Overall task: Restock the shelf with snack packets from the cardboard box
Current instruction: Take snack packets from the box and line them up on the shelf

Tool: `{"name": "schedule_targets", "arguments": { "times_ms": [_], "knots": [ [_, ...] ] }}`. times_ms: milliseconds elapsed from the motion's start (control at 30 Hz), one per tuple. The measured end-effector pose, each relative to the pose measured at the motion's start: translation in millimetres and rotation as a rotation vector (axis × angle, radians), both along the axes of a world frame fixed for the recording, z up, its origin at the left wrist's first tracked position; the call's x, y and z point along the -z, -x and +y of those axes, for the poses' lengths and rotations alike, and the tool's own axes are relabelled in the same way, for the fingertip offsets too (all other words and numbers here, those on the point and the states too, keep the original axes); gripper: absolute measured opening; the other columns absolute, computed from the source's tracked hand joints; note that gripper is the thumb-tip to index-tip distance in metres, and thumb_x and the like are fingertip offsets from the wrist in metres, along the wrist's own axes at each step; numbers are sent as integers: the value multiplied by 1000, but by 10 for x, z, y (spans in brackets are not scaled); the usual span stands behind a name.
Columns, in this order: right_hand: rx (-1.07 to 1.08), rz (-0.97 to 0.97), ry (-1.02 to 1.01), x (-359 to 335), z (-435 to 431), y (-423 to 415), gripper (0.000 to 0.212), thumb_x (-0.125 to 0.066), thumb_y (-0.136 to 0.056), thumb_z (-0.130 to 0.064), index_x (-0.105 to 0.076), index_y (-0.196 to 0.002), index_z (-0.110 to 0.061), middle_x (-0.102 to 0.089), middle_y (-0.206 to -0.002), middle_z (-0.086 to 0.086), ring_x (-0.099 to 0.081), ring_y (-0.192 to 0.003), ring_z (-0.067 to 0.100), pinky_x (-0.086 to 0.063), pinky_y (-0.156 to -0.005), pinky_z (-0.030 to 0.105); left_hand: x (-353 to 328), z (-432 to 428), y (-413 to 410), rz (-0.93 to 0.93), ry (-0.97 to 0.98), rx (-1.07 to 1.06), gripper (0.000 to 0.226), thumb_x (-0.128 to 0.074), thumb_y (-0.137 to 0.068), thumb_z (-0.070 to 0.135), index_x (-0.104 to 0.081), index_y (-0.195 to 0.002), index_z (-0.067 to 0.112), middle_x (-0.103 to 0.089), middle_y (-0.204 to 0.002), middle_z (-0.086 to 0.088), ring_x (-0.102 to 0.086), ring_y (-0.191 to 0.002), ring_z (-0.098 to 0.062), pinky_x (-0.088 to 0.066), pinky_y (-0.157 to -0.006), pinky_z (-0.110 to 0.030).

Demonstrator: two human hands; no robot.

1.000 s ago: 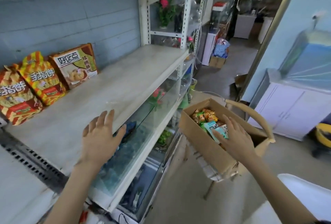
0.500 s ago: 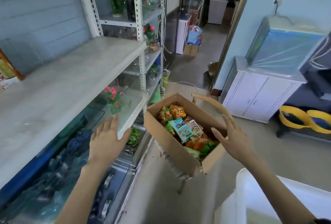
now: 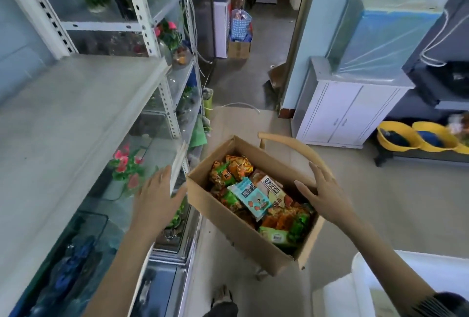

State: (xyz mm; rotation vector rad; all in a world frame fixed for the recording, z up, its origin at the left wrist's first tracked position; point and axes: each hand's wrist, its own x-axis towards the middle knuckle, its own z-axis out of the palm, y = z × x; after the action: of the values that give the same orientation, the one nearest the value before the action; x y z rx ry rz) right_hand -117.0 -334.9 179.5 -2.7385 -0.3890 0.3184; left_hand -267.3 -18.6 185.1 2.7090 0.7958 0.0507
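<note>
An open cardboard box sits on a wooden chair at centre, full of several colourful snack packets. Over the box's far right edge hovers my right hand, fingers spread and holding nothing. To the left of the box, in front of the lower glass shelf, my left hand is raised with straight fingers, empty too. The pale grey shelf board stretches along the left, bare in the part that shows.
A white perforated shelf post stands between shelf and box. Glass tanks with artificial flowers fill the lower shelves. The chair's curved backrest rises behind the box. A white cabinet and yellow basins stand right; something white sits bottom right.
My view has swung right and down, so the stocked packets on the shelf have left the frame. Both hands have come toward the box, the right one now above its far edge.
</note>
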Motion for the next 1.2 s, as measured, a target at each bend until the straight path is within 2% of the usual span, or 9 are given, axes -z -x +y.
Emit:
{"name": "schedule_targets", "arguments": {
  "times_ms": [233, 533, 600, 667, 733, 900, 1067, 1200],
  "knots": [
    [71, 47, -2, 221, 138, -478, 71, -42, -94, -54, -17, -151, -21, -22, -157, 5, -27, -141, 28, -28, -112, 47, 341, 43, -735, 73, 74, 210, 66, -37, -95, 53, -22, -150, 20, -32, -153, -3, -32, -136, -25, -30, -108, -42],
    [98, 275, 117, 824, -88, -833, 74, -43, -91, -59, -18, -150, -23, -23, -154, 5, -29, -138, 31, -35, -107, 54, 1060, -591, -1365, 283, 155, 528, 65, -34, -96, 54, -19, -150, 21, -29, -154, -1, -31, -137, -21, -27, -110, -38],
    [50, 329, 168, 1016, -122, -897, 74, -43, -92, -57, -15, -151, -22, -21, -156, 6, -29, -138, 31, -36, -107, 53, 1238, -736, -1473, 327, 159, 591, 64, -34, -96, 53, -20, -150, 21, -29, -154, -2, -29, -138, -20, -25, -110, -37],
    [-26, 402, 212, 1208, -143, -959, 76, -44, -92, -56, -11, -152, -23, -17, -158, 5, -24, -141, 30, -30, -111, 52, 1416, -865, -1568, 373, 178, 646, 64, -35, -96, 52, -19, -150, 21, -30, -153, -2, -29, -138, -20, -25, -110, -36],
    [-105, 473, 247, 1398, -163, -1009, 78, -48, -91, -57, -10, -152, -26, -14, -159, 3, -19, -143, 28, -25, -114, 49, 1576, -972, -1664, 418, 180, 692, 65, -37, -96, 51, -19, -150, 20, -32, -152, -3, -32, -137, -20, -27, -110, -37],
    [-275, 533, 376, 1832, -190, -1162, 86, -56, -85, -59, -10, -151, -31, -14, -159, 1, -16, -144, 26, -24, -115, 48, 1954, -1162, -1978, 472, 147, 791, 63, -44, -95, 46, -24, -148, 18, -38, -148, -6, -38, -133, -23, -35, -108, -38],
    [-458, 582, 405, 2211, -186, -1290, 78, -60, -84, -54, -21, -148, -32, -19, -156, 0, -16, -144, 25, -20, -116, 48, 2315, -1326, -2271, 489, 186, 881, 61, -48, -95, 40, -26, -148, 18, -35, -149, -7, -33, -135, -25, -30, -110, -41],
    [-493, 601, 359, 2428, -203, -1382, 70, -60, -87, -47, -26, -145, -30, -26, -153, 2, -23, -141, 26, -22, -115, 46, 2577, -1392, -2385, 541, 155, 991, 62, -49, -94, 39, -24, -148, 20, -35, -148, -8, -28, -138, -27, -19, -115, -45]
  ]
}}
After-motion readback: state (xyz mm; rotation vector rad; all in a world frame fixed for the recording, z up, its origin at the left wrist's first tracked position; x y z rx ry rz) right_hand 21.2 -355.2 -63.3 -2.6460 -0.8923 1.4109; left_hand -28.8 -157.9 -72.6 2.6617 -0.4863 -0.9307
